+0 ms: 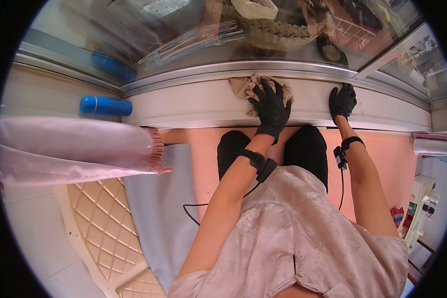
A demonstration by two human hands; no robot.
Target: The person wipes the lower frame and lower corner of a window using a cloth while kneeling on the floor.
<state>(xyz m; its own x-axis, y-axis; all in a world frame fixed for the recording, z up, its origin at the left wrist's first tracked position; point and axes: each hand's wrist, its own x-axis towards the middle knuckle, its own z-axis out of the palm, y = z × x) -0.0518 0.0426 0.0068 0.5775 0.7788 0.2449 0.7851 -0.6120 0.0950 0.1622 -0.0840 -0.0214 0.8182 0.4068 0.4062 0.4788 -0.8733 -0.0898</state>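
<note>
My left hand (271, 108), in a black glove, presses down with spread fingers on a crumpled beige cloth (240, 88) with reddish marks. Under the cloth is a white window sill (193, 100), and the cloth's far edge reaches the metal frame (208, 73) of the window. Farther right, my right hand (343, 101), gloved in black too, rests on the same sill close to the frame. Its fingers are bent and close together, with the tips partly hidden. Nothing shows in it.
A blue cylindrical bottle (105, 105) lies at the sill's left end. Beside it hangs a pink fringed curtain (78, 149). Behind the window glass (193, 52) are a woven basket (283, 33) and a bundle of thin sticks (197, 41). A padded headboard-like panel (104, 227) stands lower left.
</note>
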